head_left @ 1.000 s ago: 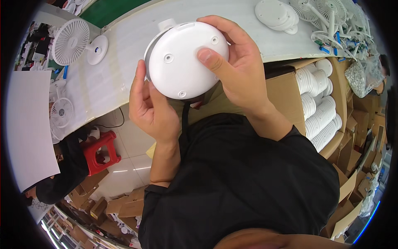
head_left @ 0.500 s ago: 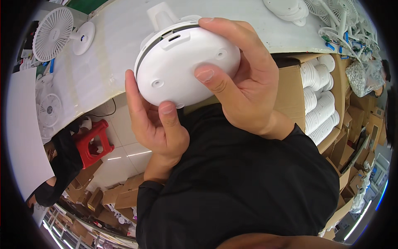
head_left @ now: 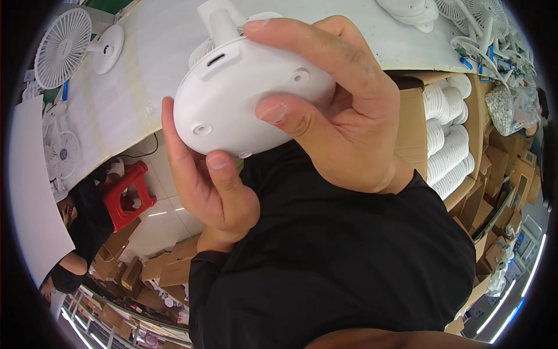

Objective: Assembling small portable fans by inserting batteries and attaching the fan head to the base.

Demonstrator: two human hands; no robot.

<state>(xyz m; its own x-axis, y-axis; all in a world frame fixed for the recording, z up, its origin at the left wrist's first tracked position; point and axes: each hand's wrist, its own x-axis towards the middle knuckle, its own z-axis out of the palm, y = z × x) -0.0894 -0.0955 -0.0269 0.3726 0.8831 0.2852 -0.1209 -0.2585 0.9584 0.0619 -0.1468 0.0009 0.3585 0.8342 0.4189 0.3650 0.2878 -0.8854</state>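
Both my hands hold a white fan base (head_left: 238, 110), its rounded underside turned up. A dark slot near its far edge and several recessed screw holes show. My right hand (head_left: 349, 116) wraps the right side, thumb pressed on the underside and index finger over the far rim. My left hand (head_left: 218, 192) grips the lower left edge between thumb and fingers. A white fan neck (head_left: 224, 26) sticks out beyond the far rim, and part of a fan grille (head_left: 200, 52) shows behind it.
A white worktable (head_left: 145, 70) spans the far side, with an assembled fan (head_left: 65, 49) at left and fan parts (head_left: 485, 23) at far right. At my right stands a carton (head_left: 410, 128) of stacked white discs (head_left: 447, 139). A red stool (head_left: 129, 195) and another person's sleeve (head_left: 90, 215) are left.
The dark gap along the base's far rim no longer shows; its cover now sits close. Both hands and the base have shifted slightly left, and my right index finger reaches farther along the rim.
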